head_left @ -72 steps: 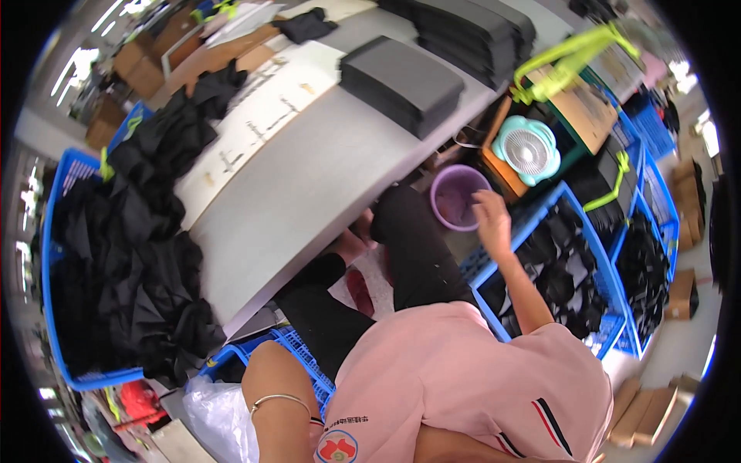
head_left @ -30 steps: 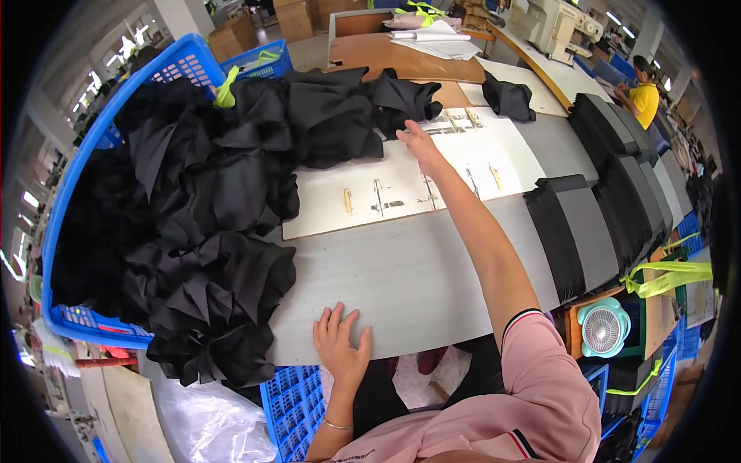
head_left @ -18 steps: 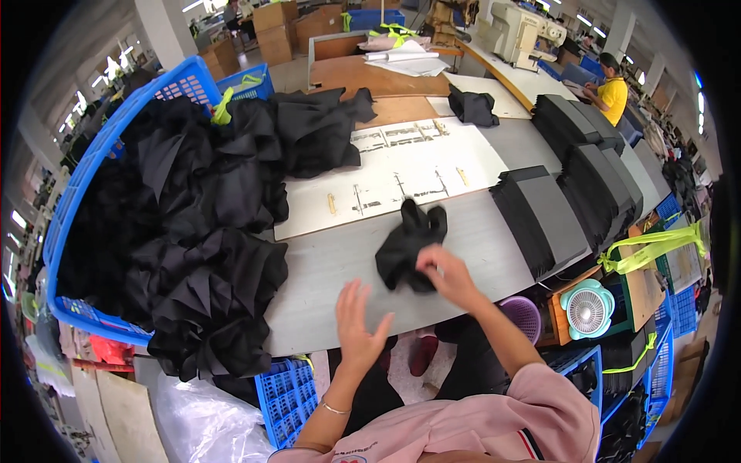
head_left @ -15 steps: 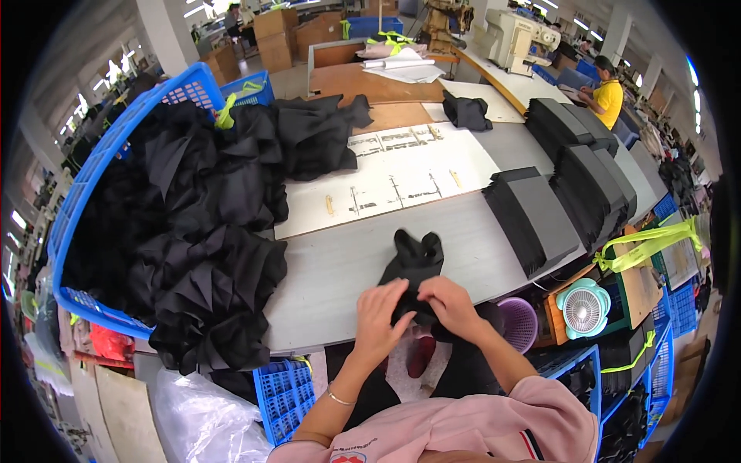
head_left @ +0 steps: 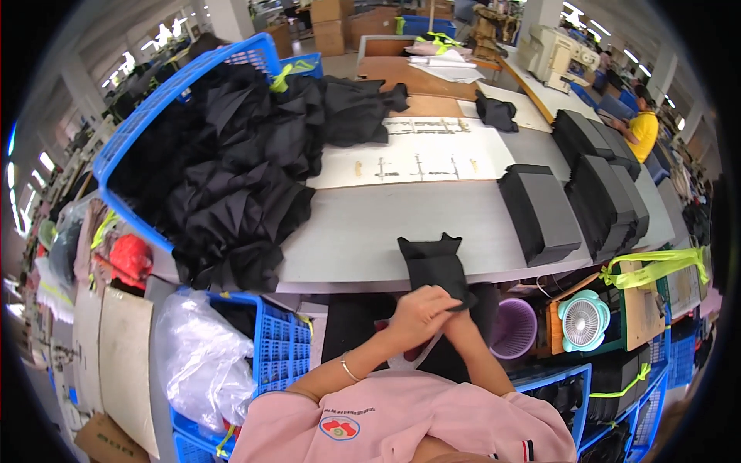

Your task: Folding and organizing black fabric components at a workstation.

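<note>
A black fabric piece (head_left: 434, 265), flattened into a roughly rectangular shape with pointed far corners, extends over the table's near edge. My left hand (head_left: 419, 316) has its fingers closed at the near end of the piece, crossing in front of my right hand (head_left: 461, 324). The right one grips the same end from below and to the right, its fingers mostly hidden behind the cloth and the left hand. To the left, a heap of loose black fabric pieces (head_left: 239, 197) spills onto the table from a tipped blue plastic basket (head_left: 133, 212).
Stacks of flat black pieces (head_left: 540, 212) line the table's right side. Behind my hands lies a white marked board (head_left: 417, 158). Below the edge are a purple bin (head_left: 515, 328), a small turquoise fan (head_left: 583, 320) and a blue crate (head_left: 282, 339). A person in yellow (head_left: 642, 135) sits far right.
Both hands have drawn toward me with the fabric, which has gone from bunched to flattened. The left hand now crosses over the right. The whole view has shifted.
</note>
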`<act>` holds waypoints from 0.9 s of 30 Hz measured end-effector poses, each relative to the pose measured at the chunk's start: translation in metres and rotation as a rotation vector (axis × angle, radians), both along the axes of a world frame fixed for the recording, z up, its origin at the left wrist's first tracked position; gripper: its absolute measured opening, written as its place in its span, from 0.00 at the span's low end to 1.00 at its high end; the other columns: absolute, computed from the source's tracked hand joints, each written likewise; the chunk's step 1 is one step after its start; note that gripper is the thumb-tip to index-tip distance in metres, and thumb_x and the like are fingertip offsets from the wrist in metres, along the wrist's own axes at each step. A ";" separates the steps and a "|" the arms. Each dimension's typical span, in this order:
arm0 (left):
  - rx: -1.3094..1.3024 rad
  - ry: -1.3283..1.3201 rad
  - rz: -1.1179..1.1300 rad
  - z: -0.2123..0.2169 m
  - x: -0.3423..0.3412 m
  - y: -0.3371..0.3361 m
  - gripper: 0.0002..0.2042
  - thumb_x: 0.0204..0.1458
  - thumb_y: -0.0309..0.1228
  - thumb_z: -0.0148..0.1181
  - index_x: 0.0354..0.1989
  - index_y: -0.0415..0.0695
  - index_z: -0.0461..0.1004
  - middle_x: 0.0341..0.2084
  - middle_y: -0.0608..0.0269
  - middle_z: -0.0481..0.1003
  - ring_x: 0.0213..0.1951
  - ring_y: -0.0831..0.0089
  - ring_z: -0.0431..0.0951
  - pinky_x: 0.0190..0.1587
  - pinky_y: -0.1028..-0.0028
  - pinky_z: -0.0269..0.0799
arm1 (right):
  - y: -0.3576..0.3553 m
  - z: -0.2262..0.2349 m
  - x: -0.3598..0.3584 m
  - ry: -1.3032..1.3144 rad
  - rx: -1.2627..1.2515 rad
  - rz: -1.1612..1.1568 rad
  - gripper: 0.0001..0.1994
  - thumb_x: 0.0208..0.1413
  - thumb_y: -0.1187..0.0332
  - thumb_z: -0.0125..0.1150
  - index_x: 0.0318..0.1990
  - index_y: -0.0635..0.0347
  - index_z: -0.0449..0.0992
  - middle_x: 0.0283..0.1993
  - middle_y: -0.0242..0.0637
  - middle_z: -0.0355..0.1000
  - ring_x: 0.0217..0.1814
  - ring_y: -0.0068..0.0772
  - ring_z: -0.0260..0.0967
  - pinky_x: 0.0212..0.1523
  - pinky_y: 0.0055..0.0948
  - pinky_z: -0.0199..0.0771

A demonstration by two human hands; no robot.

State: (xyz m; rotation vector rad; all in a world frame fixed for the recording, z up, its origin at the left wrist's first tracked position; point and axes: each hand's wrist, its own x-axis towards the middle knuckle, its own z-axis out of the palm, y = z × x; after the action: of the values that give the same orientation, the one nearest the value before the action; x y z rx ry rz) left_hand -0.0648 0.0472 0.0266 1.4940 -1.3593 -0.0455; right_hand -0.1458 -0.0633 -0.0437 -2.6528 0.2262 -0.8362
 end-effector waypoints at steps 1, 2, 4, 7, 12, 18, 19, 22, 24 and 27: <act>-0.009 0.032 -0.002 -0.002 -0.010 0.005 0.11 0.45 0.22 0.66 0.39 0.40 0.81 0.31 0.60 0.77 0.33 0.63 0.78 0.35 0.70 0.75 | 0.006 0.003 0.003 -0.022 0.083 -0.021 0.09 0.47 0.78 0.64 0.34 0.65 0.70 0.39 0.43 0.75 0.40 0.40 0.76 0.40 0.32 0.78; -0.022 0.059 -0.013 -0.004 -0.020 0.007 0.10 0.47 0.23 0.66 0.39 0.40 0.81 0.31 0.60 0.78 0.33 0.64 0.78 0.35 0.71 0.75 | -0.011 0.024 0.032 -0.046 0.164 -0.051 0.09 0.48 0.78 0.63 0.35 0.64 0.70 0.39 0.43 0.75 0.40 0.40 0.76 0.41 0.32 0.78; -0.024 0.234 -0.045 -0.006 -0.035 0.016 0.08 0.49 0.23 0.66 0.38 0.39 0.81 0.31 0.59 0.78 0.33 0.65 0.79 0.34 0.71 0.74 | -0.022 0.033 0.038 -0.090 0.328 -0.081 0.09 0.49 0.78 0.63 0.36 0.64 0.70 0.40 0.42 0.75 0.41 0.38 0.75 0.41 0.31 0.77; -0.030 0.325 -0.108 -0.004 -0.046 0.025 0.06 0.51 0.24 0.66 0.36 0.37 0.79 0.31 0.58 0.77 0.33 0.63 0.78 0.36 0.71 0.73 | -0.011 0.044 0.048 -0.142 0.565 -0.145 0.09 0.50 0.78 0.62 0.38 0.64 0.69 0.41 0.41 0.75 0.42 0.35 0.75 0.42 0.30 0.77; 0.003 0.417 -0.331 -0.023 -0.062 0.038 0.07 0.53 0.25 0.66 0.36 0.35 0.78 0.31 0.59 0.75 0.39 0.66 0.77 0.42 0.74 0.70 | 0.008 0.051 0.043 -0.168 0.932 -0.240 0.09 0.53 0.77 0.61 0.41 0.64 0.69 0.43 0.40 0.75 0.44 0.31 0.75 0.43 0.29 0.77; 0.090 1.033 -0.301 -0.014 -0.031 0.045 0.10 0.64 0.33 0.56 0.40 0.38 0.77 0.33 0.73 0.74 0.41 0.83 0.72 0.47 0.81 0.66 | 0.034 0.046 0.059 -0.013 1.332 -0.006 0.16 0.62 0.73 0.58 0.55 0.64 0.66 0.56 0.36 0.70 0.57 0.25 0.68 0.56 0.27 0.71; 0.058 1.052 -0.243 -0.021 -0.022 0.044 0.11 0.66 0.34 0.53 0.40 0.39 0.76 0.34 0.76 0.74 0.42 0.88 0.69 0.47 0.82 0.65 | 0.031 0.023 0.057 -0.135 1.571 0.145 0.18 0.64 0.69 0.57 0.58 0.65 0.65 0.60 0.35 0.67 0.61 0.27 0.66 0.62 0.28 0.68; -0.112 1.292 0.019 -0.007 0.028 0.040 0.13 0.65 0.36 0.53 0.37 0.38 0.76 0.31 0.74 0.73 0.37 0.87 0.69 0.44 0.80 0.67 | 0.054 0.003 0.044 -0.345 1.686 0.300 0.23 0.69 0.63 0.50 0.66 0.63 0.61 0.64 0.35 0.64 0.67 0.28 0.61 0.69 0.29 0.57; -0.178 1.152 0.172 -0.009 0.058 0.036 0.13 0.65 0.37 0.53 0.35 0.39 0.75 0.29 0.74 0.73 0.36 0.87 0.69 0.42 0.80 0.67 | 0.074 0.012 0.025 -0.210 1.624 0.336 0.22 0.69 0.64 0.49 0.66 0.63 0.62 0.63 0.35 0.64 0.66 0.29 0.61 0.68 0.29 0.58; -0.264 0.901 0.493 -0.032 0.116 0.038 0.14 0.65 0.38 0.53 0.31 0.41 0.75 0.25 0.75 0.71 0.32 0.87 0.67 0.37 0.79 0.66 | 0.078 0.059 -0.006 0.098 1.333 0.401 0.18 0.68 0.67 0.49 0.61 0.65 0.66 0.59 0.36 0.66 0.61 0.26 0.63 0.61 0.25 0.61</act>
State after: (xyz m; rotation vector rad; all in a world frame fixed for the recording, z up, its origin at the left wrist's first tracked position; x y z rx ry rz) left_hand 0.0510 0.0856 -0.0052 1.2914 -0.2548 -0.1910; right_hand -0.1517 0.0147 0.0154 -1.3894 0.1688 -0.2241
